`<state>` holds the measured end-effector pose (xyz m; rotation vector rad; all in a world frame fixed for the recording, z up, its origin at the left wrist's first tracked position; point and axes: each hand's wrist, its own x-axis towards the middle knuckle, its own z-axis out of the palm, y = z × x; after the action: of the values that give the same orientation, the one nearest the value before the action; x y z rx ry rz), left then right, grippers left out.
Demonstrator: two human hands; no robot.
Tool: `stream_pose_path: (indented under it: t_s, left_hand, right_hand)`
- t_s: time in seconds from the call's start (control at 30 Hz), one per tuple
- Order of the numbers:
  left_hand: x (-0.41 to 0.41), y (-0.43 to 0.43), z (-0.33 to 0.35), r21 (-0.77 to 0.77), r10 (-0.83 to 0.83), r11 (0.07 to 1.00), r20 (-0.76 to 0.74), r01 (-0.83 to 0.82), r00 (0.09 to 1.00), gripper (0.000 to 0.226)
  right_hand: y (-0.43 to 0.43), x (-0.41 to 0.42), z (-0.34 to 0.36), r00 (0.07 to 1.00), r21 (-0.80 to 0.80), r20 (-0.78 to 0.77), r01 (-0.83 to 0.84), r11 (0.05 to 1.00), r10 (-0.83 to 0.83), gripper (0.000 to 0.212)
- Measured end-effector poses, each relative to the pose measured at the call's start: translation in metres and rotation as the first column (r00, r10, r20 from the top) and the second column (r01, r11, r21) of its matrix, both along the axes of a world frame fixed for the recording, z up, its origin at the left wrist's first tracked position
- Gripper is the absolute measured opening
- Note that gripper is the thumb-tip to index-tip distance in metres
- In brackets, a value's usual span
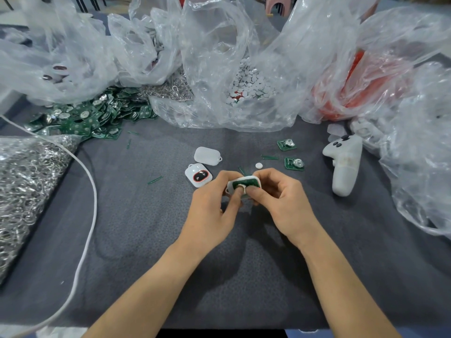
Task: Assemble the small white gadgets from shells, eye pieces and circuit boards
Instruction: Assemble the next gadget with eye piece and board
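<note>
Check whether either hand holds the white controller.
No: the white controller lies on the table, while the left hand and right hand hold a shell.

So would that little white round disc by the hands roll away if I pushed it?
Probably not: the small white round disc lies flat on the grey fabric table cover, so it would likely slide. It looks thin and tiny, so probably very light and fiddly to pinch.

Matt cloth table point(146, 228) — crinkly plastic bags point(219, 57)

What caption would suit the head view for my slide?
Left hand and right hand hold a white shell, thumbs pressing a green circuit board into it.
</note>
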<state>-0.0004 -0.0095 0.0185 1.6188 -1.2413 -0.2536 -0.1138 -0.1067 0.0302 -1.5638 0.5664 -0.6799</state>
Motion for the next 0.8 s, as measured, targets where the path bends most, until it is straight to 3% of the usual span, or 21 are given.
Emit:
stream_pose_path:
  t_s: [0.8]
  left_hand:
    - [0.0029,-0.0028,-0.0044,0.050,-0.014,0.999,-0.047,0.016,0.999,0.009]
  right_hand:
    - [0.0041,0.0031,-0.0029,0.993,-0.029,-0.045,0.108,0.994,-0.109,0.018]
